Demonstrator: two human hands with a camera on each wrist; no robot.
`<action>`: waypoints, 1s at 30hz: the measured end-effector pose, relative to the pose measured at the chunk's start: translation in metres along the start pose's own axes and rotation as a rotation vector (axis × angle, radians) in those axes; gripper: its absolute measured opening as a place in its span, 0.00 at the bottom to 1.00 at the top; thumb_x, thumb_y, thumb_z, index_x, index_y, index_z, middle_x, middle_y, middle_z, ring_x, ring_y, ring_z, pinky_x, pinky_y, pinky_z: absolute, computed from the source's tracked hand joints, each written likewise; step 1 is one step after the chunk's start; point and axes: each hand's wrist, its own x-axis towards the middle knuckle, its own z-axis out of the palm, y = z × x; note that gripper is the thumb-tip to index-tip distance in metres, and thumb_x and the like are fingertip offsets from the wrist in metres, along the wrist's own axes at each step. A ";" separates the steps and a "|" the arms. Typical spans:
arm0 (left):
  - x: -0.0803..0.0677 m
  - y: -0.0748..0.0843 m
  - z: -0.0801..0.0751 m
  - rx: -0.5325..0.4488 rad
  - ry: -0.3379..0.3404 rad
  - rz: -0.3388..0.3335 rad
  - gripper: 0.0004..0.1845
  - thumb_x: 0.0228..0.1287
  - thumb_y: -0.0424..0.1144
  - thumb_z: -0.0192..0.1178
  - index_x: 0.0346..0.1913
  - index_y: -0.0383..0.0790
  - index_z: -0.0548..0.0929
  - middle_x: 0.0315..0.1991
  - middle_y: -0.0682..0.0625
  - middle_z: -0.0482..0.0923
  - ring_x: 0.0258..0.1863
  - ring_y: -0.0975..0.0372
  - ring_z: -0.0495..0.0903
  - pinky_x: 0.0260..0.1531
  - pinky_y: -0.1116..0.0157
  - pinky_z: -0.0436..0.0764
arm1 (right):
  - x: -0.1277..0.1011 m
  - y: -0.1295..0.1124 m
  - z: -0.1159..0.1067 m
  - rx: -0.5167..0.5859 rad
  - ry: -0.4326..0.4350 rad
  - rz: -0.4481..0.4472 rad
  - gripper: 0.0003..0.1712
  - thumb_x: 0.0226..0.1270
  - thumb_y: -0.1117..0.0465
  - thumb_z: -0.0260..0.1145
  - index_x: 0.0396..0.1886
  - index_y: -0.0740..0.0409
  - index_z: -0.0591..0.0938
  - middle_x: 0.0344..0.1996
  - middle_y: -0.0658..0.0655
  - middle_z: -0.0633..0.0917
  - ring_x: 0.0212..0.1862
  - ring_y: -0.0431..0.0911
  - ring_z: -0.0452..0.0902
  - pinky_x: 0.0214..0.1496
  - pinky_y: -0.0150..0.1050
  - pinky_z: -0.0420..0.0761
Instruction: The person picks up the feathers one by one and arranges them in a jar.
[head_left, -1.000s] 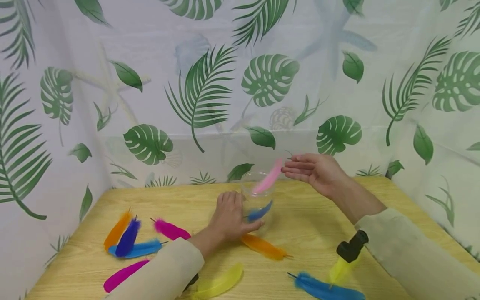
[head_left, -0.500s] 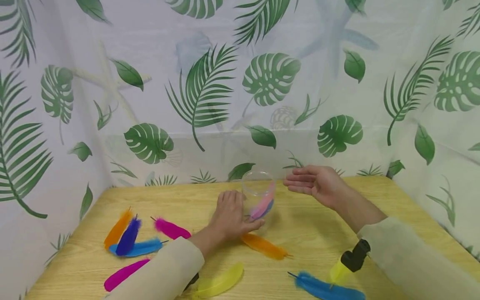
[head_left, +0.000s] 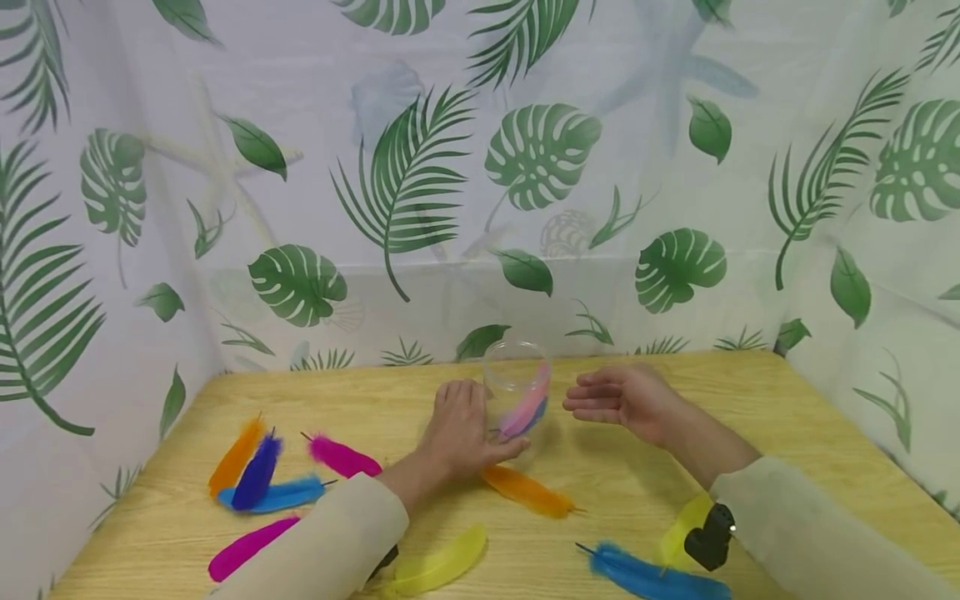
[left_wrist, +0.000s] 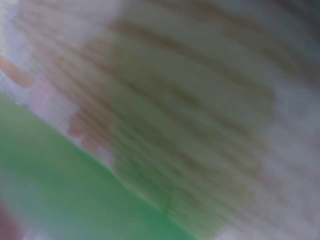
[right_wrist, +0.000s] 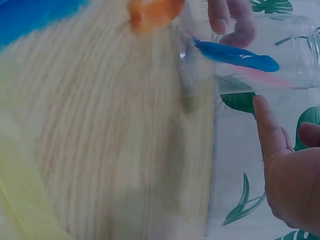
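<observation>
A clear, smooth-walled jar (head_left: 506,400), cylindrical with a round open rim, stood upright on the pale wood-grained table (head_left: 375,408). The left hand (head_left: 461,429) gripped its left side, thumb across the front. Just right of the jar, not touching it, the right hand (head_left: 622,404) held nothing, its fingers extended. Inside leaned two soft, slightly curved plumes: a pink feather (head_left: 522,414) and a vivid blue feather (right_wrist: 237,55), overlapping.

Nine more feathers lay loose about the jar. One, an orange plume (head_left: 528,492), was just in front of it. Farther forward were a translucent yellow plume (head_left: 446,562) and, towards the right, a broad blue plume (head_left: 648,575) with a second yellow one (head_left: 682,529) against it. Five lay left of the jar: two magenta plumes, one farther back (head_left: 345,457) and one nearer the person (head_left: 251,550), and a cluster of three, orange (head_left: 235,462), fluffy-based indigo (head_left: 257,479) and light blue (head_left: 296,496), the indigo crossing over the light blue. Behind the jar hung a leaf-printed cloth (head_left: 442,300), faintly creased.
</observation>
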 end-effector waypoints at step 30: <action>-0.001 0.000 0.003 -0.001 0.021 0.012 0.44 0.54 0.76 0.57 0.53 0.37 0.71 0.40 0.49 0.66 0.50 0.53 0.64 0.55 0.57 0.61 | 0.000 0.045 -0.003 -0.383 -0.094 0.263 0.20 0.74 0.59 0.57 0.48 0.74 0.82 0.35 0.62 0.89 0.36 0.52 0.89 0.41 0.44 0.87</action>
